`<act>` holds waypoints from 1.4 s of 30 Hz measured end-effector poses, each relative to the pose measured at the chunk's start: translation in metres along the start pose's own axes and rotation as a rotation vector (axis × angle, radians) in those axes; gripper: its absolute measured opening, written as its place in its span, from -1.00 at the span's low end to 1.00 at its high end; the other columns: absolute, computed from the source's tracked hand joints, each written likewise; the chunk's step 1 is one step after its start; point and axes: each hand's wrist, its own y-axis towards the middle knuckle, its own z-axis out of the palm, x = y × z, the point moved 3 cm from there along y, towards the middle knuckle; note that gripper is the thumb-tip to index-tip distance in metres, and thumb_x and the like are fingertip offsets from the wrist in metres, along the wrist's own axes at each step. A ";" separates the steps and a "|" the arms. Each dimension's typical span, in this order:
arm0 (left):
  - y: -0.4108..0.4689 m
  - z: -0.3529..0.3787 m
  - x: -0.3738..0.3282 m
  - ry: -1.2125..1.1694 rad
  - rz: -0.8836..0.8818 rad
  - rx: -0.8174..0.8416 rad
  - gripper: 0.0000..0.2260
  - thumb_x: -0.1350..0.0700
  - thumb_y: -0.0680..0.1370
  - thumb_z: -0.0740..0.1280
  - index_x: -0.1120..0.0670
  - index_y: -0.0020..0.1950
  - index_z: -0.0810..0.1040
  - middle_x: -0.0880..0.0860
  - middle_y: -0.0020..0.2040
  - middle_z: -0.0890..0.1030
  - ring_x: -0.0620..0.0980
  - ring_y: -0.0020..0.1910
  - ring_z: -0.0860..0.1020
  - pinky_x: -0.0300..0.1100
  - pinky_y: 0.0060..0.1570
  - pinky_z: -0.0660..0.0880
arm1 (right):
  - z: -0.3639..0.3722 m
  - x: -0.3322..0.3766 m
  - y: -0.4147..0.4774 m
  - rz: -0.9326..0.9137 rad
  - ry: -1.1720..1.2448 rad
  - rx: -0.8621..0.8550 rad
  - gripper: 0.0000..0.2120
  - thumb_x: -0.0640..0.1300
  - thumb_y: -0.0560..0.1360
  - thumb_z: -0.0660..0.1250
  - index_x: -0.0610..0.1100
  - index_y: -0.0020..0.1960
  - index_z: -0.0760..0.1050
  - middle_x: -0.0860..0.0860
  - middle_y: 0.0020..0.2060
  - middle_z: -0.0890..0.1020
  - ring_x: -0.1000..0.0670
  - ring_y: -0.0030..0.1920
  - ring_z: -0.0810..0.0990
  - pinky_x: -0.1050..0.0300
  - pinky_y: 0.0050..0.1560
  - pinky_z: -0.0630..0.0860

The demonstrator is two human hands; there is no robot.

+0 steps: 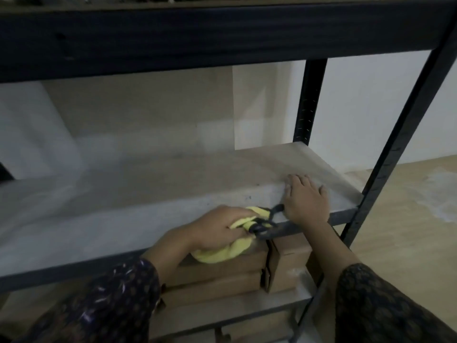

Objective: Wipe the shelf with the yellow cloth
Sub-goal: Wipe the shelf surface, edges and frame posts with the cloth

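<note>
The shelf (153, 194) is a pale grey-brown board in a black metal frame, running across the middle of the view. My left hand (217, 226) is closed on the yellow cloth (222, 254) at the board's front edge; part of the cloth hangs over the rim. A dark strap or loop (264, 224) lies over the cloth between my hands. My right hand (305, 199) rests flat on the board near its right front corner, fingers spread, with its thumb side touching the dark strap.
Cardboard boxes (284, 263) are stacked on the lower shelf under my hands. A black beam (222, 33) of the shelf above spans the top. Black uprights (310, 102) (400, 144) stand at the right. Wooden floor (408, 219) lies beyond.
</note>
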 end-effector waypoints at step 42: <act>0.007 -0.006 -0.032 0.015 -0.361 -0.573 -0.71 0.14 0.58 0.25 0.18 0.28 0.51 0.08 0.19 0.59 0.04 0.17 0.53 -0.30 0.00 0.34 | -0.029 -0.068 0.005 -0.251 0.062 0.173 -0.63 -0.09 0.64 0.05 -0.14 0.42 0.31 -0.09 0.39 0.36 -0.14 0.33 0.37 -0.07 0.39 0.30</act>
